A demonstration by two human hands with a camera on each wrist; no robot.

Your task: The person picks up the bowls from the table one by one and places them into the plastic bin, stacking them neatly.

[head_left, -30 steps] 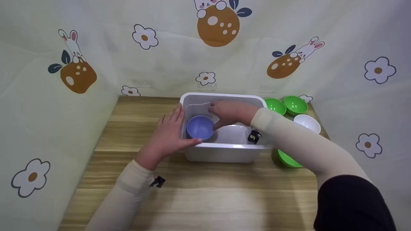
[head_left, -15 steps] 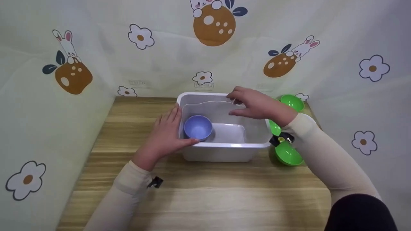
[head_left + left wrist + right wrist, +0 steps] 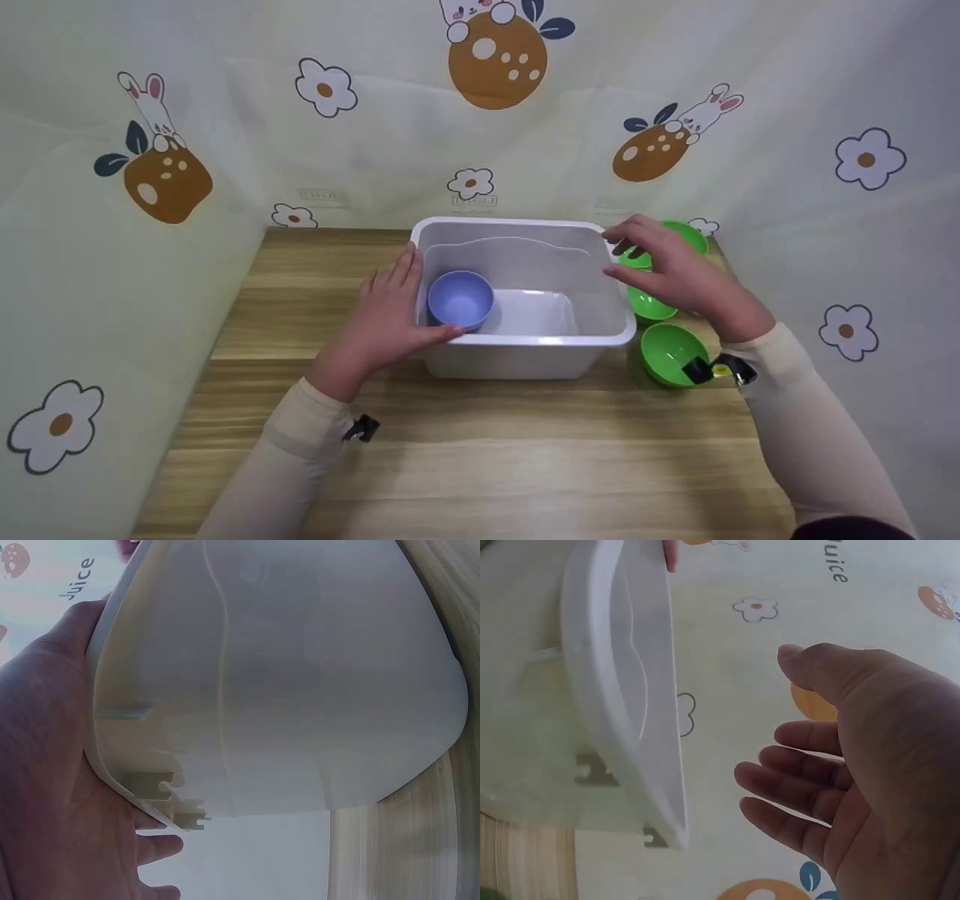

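A white plastic tub (image 3: 525,358) stands on the wooden table with a blue bowl (image 3: 460,300) inside at its left end. My left hand (image 3: 375,319) rests on the tub's left front corner, its thumb along the front rim and its straight fingers along the left side. In the left wrist view that hand (image 3: 45,735) lies against the tub's rim. My right hand (image 3: 675,274) hovers past the tub's right rim, above the green bowls, with fingers loosely bent and nothing in them. The right wrist view shows this hand (image 3: 855,757) apart from the rim.
Several green bowls stand along the tub's right side, among them a front one (image 3: 667,349), a middle one (image 3: 651,304) and a back one (image 3: 688,236). The hand partly covers them. A patterned cloth (image 3: 390,150) hangs behind and at both sides of the table (image 3: 480,465).
My right hand has come up out of the tub from beside the blue bowl and moved right, past the right rim. The blue bowl stays inside, and the left hand keeps its place.
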